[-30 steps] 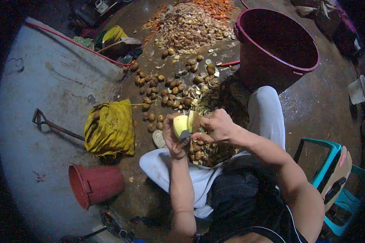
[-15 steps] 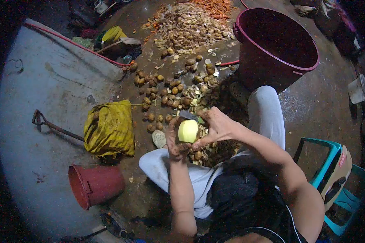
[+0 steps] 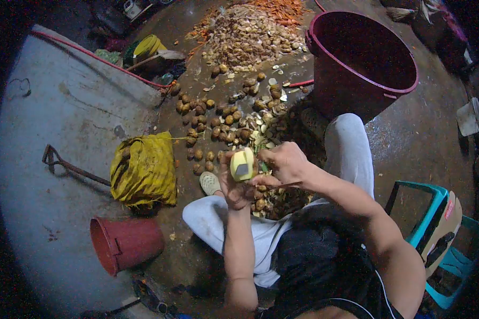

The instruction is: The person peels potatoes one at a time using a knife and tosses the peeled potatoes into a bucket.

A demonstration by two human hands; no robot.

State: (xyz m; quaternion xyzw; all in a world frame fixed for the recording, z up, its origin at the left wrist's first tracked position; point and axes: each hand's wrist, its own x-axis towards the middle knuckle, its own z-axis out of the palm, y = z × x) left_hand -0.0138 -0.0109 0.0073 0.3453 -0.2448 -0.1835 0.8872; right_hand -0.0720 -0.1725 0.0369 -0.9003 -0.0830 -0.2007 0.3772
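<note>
My left hand (image 3: 233, 190) is wrapped round a mostly peeled potato (image 3: 236, 160), pale yellow. A short, broad grey knife blade (image 3: 242, 170) lies across the potato's near side. My right hand (image 3: 288, 164) is closed on the knife's handle, which is mostly hidden by the fingers; a bit of green shows beside them. Its thumb reaches toward the potato's lower side. Below and beyond the hands, several unpeeled brown potatoes (image 3: 230, 119) lie on the floor among pale peelings (image 3: 261, 127).
A large dark-red tub (image 3: 335, 80) stands at the far right. Heaps of peelings (image 3: 250, 37) and orange scraps (image 3: 285, 10) lie at the back. At the left are a yellow sack (image 3: 143, 170), a tipped red bucket (image 3: 135, 242) and a long-handled tool (image 3: 80, 170). A teal chair (image 3: 431, 191) stands at right.
The knife blade has come from the potato's far edge down across it toward me. The potato has tilted in my left hand, and my right hand has shifted slightly with the knife.
</note>
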